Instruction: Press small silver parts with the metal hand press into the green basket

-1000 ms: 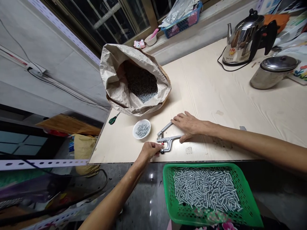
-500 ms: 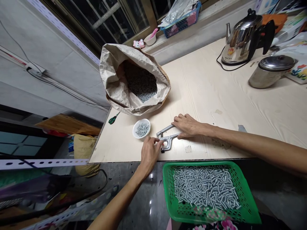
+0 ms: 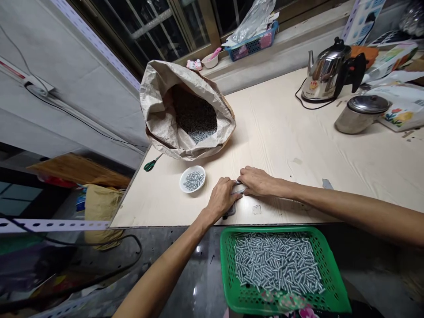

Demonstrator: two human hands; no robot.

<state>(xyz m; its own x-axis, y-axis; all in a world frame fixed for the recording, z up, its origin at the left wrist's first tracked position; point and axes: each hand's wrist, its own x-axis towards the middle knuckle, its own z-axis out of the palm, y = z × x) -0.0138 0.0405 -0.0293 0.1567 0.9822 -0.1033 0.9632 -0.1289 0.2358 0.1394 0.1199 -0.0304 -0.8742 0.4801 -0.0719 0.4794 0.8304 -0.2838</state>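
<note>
A grey metal plier-like tool (image 3: 239,188) with two long handles lies on the table near its front edge. My left hand (image 3: 220,197) is closed around it near its head, hiding most of that end. My right hand (image 3: 257,181) grips the handle ends, fingers curled over them. The handles look close together between my hands. To the left stands a white bowl (image 3: 192,191) with small silver screws (image 3: 194,180) in it. Below the table edge a green basket (image 3: 226,282) holds many larger silver threaded pieces (image 3: 278,260).
An open paper-like sack (image 3: 154,119) of small metal pieces (image 3: 200,128) stands behind the bowl. Green-handled scissors (image 3: 150,165) lie at the left. A steel kettle (image 3: 323,75) and a lidded steel pot (image 3: 356,117) stand at the back right.
My left hand has moved from the tool's head up and right onto its handles, closing around them. The handles, spread apart before, now look closer together. The view has shifted slightly.
</note>
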